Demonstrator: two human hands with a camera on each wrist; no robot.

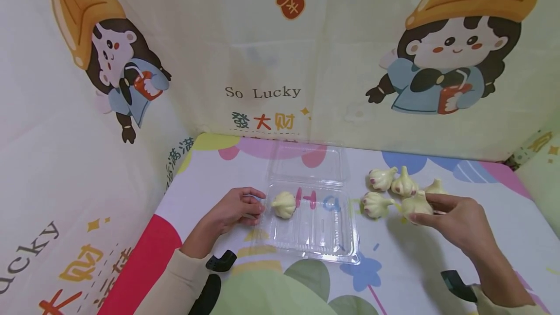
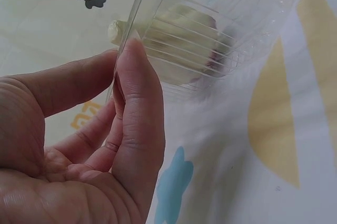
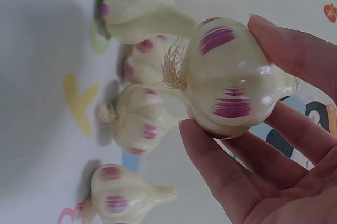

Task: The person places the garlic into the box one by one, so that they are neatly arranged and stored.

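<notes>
Your right hand (image 1: 461, 218) is clamped on a garlic bulb (image 1: 416, 205), thumb on one side and fingers on the other. In the right wrist view the bulb sits at your fingertips, its root tuft pointing away from your palm and its purple streaks in plain sight. You have it above the counter (image 1: 490, 213), right of the clear plastic container (image 1: 306, 257) and well apart from it.

Four more bulbs rest on the counter close by: a back-left bulb (image 1: 382, 179), a back-middle bulb (image 1: 404, 183) and a front-left bulb (image 1: 375, 205) to the left of your grip, and a rear-right bulb (image 1: 437, 186) just behind it, partly hidden.

Your left hand (image 1: 240, 210) pinches the container's left edge between thumb and fingers. Just inside that edge, near your fingertips, lies a single bulb (image 1: 284, 205). The lid (image 1: 306, 164) is folded back flat, away from you.
</notes>
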